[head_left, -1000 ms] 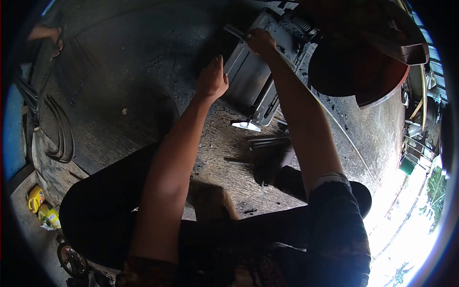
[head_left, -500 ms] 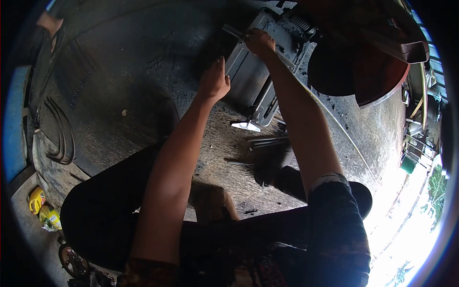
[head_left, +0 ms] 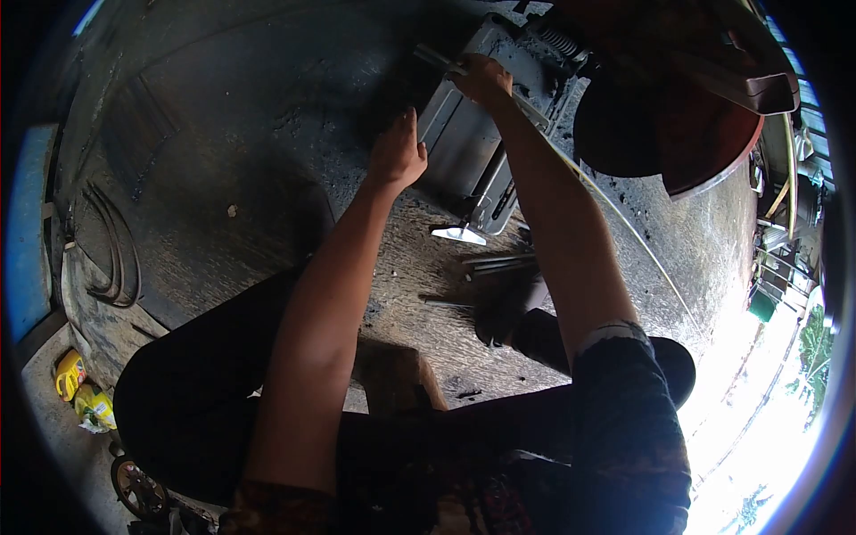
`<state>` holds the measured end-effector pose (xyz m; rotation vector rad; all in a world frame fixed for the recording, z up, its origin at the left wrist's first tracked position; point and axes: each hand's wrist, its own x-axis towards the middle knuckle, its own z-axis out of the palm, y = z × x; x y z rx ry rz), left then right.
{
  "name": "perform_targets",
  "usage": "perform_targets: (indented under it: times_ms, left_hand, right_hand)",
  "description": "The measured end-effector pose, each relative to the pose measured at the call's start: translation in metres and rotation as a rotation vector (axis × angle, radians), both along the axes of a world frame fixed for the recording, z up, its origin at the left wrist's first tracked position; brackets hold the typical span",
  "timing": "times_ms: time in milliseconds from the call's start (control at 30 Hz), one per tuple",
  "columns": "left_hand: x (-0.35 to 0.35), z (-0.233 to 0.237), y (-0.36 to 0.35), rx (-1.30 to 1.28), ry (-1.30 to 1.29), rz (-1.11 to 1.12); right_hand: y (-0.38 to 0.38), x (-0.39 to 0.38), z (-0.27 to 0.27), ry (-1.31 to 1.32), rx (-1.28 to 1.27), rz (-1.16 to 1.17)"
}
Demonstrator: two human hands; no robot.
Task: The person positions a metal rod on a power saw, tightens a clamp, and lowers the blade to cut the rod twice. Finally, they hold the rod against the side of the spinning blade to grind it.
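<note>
Grey metal box (head_left: 464,147) lies on the dark floor (head_left: 223,134) at the far side, the left hand (head_left: 397,153) rests loose against its left edge, likely to hold it steady, while the right hand (head_left: 481,78) is closed tight around a thin rod (head_left: 432,55) at its far end.

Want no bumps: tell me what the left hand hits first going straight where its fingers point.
Likely the thin rod that the right hand grips, at the top of the grey metal casing. The left hand points up along the casing's left edge; depth is unclear.
</note>
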<state>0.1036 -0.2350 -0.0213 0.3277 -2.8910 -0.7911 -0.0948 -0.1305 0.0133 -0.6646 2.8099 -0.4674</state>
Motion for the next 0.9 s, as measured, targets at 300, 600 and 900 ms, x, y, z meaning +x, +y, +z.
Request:
perform_targets:
  times_ms: [300,600,900]
  left_hand:
    - [-0.002,0.009,0.000,0.075,-0.095,-0.017]
    - [-0.002,0.015,0.001,0.083,-0.110,-0.006]
    - [-0.002,0.019,0.000,0.070,-0.161,-0.013]
  right_hand:
    - [0.001,0.002,0.000,-0.026,-0.077,-0.028]
    - [0.001,0.003,0.002,0.016,-0.048,-0.055]
    - [0.000,0.007,0.010,0.005,-0.029,-0.045]
